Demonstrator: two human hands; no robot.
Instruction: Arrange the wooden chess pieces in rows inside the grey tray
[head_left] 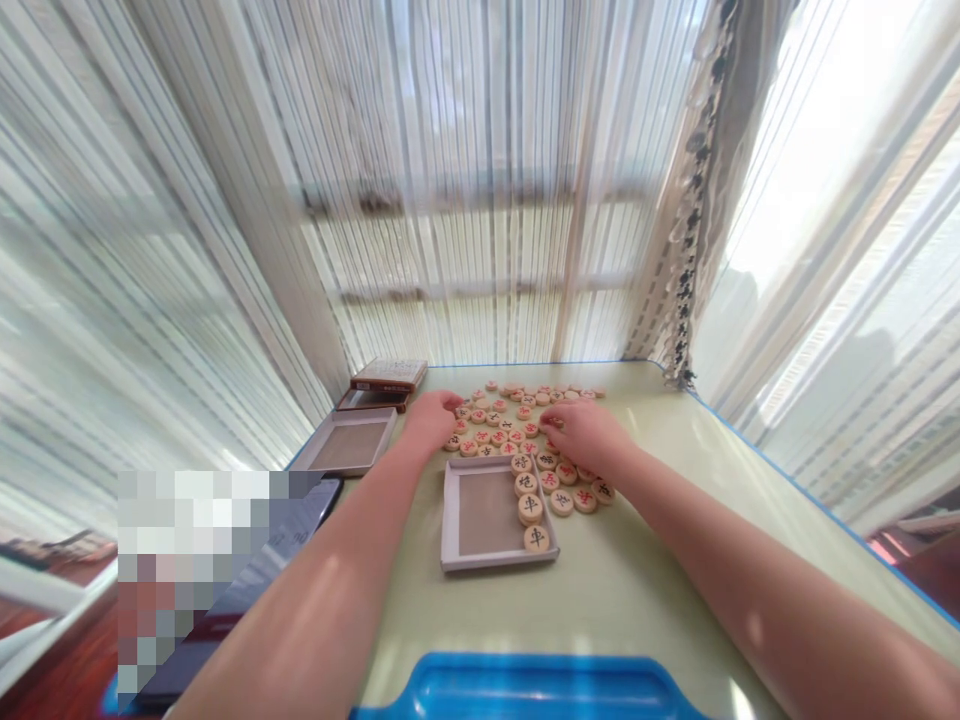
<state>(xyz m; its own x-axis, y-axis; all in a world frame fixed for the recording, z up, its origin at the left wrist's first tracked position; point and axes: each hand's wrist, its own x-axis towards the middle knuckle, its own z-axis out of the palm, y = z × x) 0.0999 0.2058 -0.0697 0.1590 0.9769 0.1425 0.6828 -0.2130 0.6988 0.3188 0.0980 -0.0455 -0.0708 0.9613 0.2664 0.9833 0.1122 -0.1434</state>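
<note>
A dark flat device (300, 520) lies well to the left of the person's left hand, its near part lost behind a pixelated patch. Between it and that hand sits a shallow grey box tray (349, 445), with a brown wooden box (388, 375) just beyond it, against the striped curtain (480, 200).

The left hand (431, 418) rests palm down at the left edge of a spread of round wooden chess pieces (499, 437). Its fingers curl over the nearest ones, and whether it grips one cannot be told. The pieces, marked in red or black, lie flat on the pale green desk (600, 600) between and beyond both hands.

Just nearer than the hands, a second shallow tray (480, 520) holds a short column of pieces along its right wall, with others just outside it. The right hand (585, 432) lies knuckles up over the right of the spread, fingers bent down onto the pieces. Any pinch is hidden beneath it.

The discs look light, hard and smooth, likelier to slide on the desk than roll. They would best be taken by the rim between thumb and fingertip.

Characters on the far pieces are too small to read, and the pieces under both palms are covered. A blue plastic edge (536, 690) is cut off at the bottom of the frame.
</note>
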